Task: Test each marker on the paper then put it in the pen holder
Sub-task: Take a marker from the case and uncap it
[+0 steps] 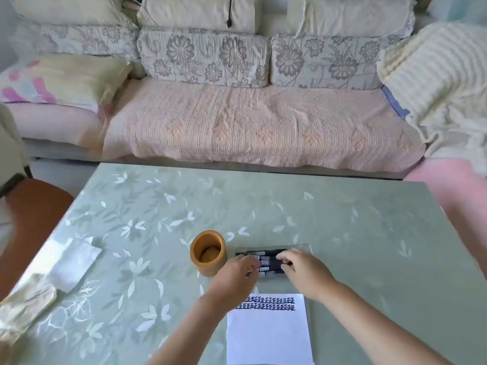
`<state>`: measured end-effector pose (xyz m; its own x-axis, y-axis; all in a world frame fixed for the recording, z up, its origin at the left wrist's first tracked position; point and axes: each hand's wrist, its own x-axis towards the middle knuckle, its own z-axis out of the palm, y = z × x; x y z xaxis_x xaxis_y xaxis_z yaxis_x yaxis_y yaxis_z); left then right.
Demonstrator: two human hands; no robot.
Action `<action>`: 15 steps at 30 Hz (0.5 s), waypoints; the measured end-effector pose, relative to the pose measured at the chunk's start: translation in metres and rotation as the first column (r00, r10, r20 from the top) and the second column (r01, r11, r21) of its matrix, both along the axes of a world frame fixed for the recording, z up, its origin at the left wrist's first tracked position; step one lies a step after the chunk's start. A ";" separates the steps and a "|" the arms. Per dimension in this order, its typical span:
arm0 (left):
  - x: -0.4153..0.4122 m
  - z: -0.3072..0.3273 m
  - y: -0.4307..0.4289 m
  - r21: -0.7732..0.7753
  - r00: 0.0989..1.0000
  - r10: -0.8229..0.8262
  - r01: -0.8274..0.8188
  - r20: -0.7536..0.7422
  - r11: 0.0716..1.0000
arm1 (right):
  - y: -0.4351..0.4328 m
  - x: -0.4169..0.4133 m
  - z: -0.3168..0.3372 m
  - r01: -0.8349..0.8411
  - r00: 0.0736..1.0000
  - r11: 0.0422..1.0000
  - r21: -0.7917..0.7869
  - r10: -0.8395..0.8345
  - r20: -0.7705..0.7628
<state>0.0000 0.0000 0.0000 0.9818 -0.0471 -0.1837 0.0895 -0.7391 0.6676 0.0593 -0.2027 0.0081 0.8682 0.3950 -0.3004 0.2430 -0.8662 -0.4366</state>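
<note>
A clear plastic pack of black markers (pixel 266 259) lies on the green table, right of a round wooden pen holder (pixel 208 252) that looks empty. My left hand (pixel 234 276) has its fingers curled at the pack's left end. At the right side of the pack, my right hand (pixel 303 270) curls its fingers over the markers. Whether either hand grips a single marker is hidden by the fingers. A white sheet of paper (pixel 268 335) with two rows of dark marks along its top lies in front of the pack.
The table (pixel 369 233) carries a leaf-patterned cover. A folded silvery bag (pixel 71 267) and a crumpled cloth (pixel 23 309) lie at its left edge. A brown chair seat (pixel 34 214) stands at the left, a sofa (pixel 250 122) behind the table.
</note>
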 end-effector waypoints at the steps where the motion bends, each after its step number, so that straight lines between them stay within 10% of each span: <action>1: 0.006 -0.014 -0.002 0.020 0.998 -0.014 0.012 0.057 1.000 | 0.001 0.005 -0.015 -0.027 0.998 1.000 -0.003 0.027 0.064; 15: 0.043 -0.128 -0.013 0.287 0.793 -0.232 0.076 0.563 0.955 | -0.011 0.034 -0.120 -0.304 0.733 0.953 -0.005 0.238 0.637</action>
